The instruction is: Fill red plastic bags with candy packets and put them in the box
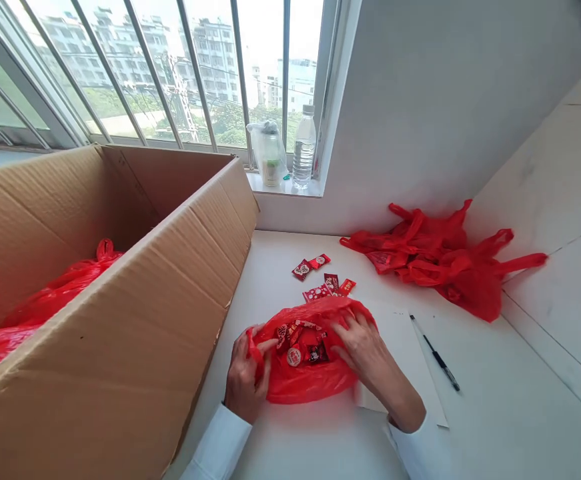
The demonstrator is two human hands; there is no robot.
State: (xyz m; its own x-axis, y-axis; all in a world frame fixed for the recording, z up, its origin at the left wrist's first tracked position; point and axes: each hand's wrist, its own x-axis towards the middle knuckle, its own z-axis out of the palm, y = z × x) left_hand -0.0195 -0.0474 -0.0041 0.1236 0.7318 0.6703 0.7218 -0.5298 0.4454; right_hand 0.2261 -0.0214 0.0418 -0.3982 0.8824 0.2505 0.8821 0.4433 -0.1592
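Note:
A red plastic bag point(310, 390) lies on the white table in front of me with its mouth spread. Inside it are several small wrapped packets point(315, 353), red and dark brown, and one with a round pale label point(294, 357). My left hand point(246, 370) is closed on the bag's left rim, thumb over the edge. At the right side of the mouth, my right hand point(363, 341) reaches in with fingers apart; its fingertips rest by the packets and the inner plastic. Just beyond the bag lie several more small packets point(317, 292) on the table.
A large open cardboard box point(170, 300) with red bags point(65, 287) inside stands at left. More red bags point(435, 257) lie at the back right. A pen point(440, 363) and white paper point(405, 360) are on the right. A water bottle point(304, 150) stands on the windowsill.

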